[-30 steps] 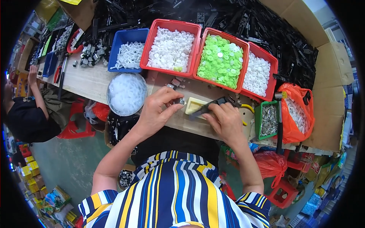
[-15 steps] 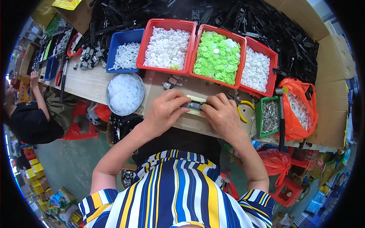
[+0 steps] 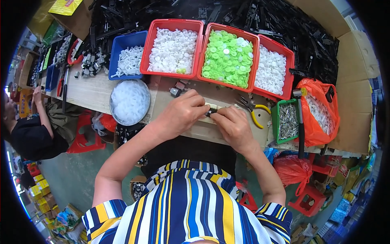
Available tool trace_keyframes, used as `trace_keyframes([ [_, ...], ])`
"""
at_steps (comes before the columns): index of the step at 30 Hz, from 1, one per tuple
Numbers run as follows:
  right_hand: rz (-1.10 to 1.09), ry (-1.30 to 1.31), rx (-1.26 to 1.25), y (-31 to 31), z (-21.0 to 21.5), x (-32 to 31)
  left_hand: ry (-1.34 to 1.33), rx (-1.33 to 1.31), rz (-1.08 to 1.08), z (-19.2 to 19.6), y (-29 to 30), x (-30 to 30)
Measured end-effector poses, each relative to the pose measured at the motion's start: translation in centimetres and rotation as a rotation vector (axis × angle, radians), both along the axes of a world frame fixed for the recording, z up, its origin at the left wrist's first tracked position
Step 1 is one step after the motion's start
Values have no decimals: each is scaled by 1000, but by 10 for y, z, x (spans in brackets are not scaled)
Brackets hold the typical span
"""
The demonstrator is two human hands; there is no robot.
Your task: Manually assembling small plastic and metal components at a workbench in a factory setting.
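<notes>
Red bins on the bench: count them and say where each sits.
3, in a row behind the hands: left red bin of white pieces, middle red bin of green discs, right red bin of white pieces. Clutter may hide others.

Red bins [image 3: 150,42] of white and green discs [image 3: 227,53] along the desk [image 3: 91,91]; blue bin [image 3: 115,51], round metal bowl [image 3: 130,101], yellow-handled pliers [image 3: 254,107], green tray of metal pins [image 3: 287,121], orange bag [image 3: 315,114].
</notes>
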State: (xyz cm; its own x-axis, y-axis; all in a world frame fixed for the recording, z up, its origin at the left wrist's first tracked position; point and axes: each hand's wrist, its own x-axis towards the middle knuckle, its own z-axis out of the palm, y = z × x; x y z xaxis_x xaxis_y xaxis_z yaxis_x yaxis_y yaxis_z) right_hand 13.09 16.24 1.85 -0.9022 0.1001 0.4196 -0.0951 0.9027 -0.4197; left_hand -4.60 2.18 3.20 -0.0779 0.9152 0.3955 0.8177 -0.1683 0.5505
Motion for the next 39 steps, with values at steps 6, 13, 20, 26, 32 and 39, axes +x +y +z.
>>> trace_keyframes([
  [6, -69, -50, -4, -3, 10, -1, 171, -48, -75, 5, 2, -4],
  [13, -124, -110, 74, -4, 20, -7, 158, 16, -33, 1, -4, 0],
  [20, -81, -232, -130, 9, 29, -11, 219, -58, -45, 8, 1, 0],
  [26, -39, -250, -172, 12, 26, -14, 223, -67, -33, 3, -3, 2],
  [32, 0, -281, -86, 14, 25, -13, 234, 19, -105, 0, -4, -3],
  [39, 3, -219, -137, 15, 21, -12, 145, 4, -95, 3, 0, -5],
])
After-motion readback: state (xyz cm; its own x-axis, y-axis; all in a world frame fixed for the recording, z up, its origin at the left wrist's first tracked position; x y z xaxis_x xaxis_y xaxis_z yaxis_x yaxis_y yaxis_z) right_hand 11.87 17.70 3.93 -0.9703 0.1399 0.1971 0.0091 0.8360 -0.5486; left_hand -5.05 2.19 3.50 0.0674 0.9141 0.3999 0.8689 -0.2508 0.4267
